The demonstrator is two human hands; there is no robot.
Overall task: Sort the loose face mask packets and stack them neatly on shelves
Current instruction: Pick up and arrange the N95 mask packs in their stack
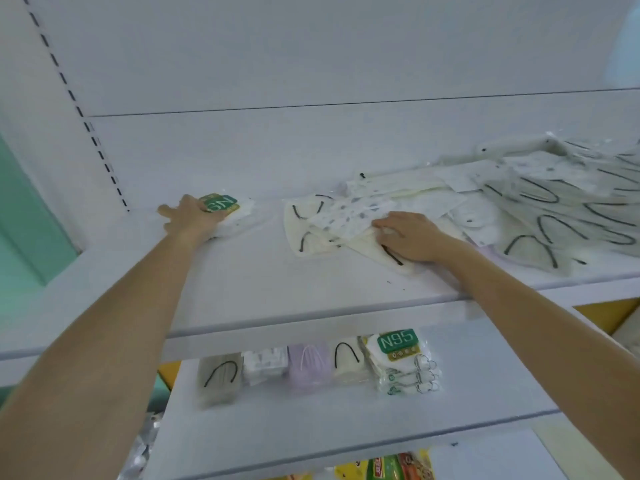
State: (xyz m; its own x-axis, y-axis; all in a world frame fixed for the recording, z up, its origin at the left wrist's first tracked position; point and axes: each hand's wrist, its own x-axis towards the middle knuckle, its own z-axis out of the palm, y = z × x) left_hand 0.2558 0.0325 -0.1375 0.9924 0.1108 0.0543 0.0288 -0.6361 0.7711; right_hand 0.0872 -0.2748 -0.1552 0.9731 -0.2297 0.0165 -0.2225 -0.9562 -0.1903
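Observation:
On the upper white shelf (pixel 242 271), my left hand (pixel 194 216) rests on a small stack of white mask packets with a green N95 label (pixel 225 206) at the far left. My right hand (pixel 412 237) lies with curled fingers on cream packets with black ear loops (pixel 311 233) and a dotted white packet (pixel 349 216) in the shelf's middle. A big loose heap of mask packets (pixel 554 202) spreads to the right.
The lower shelf (pixel 311 420) holds a row of sorted packets: grey (pixel 220 377), white (pixel 265 363), lilac (pixel 308 365), cream (pixel 348 362) and an N95 stack (pixel 401 362). Colourful snack bags (pixel 384 467) sit below. A slotted upright (pixel 86 123) stands at the left.

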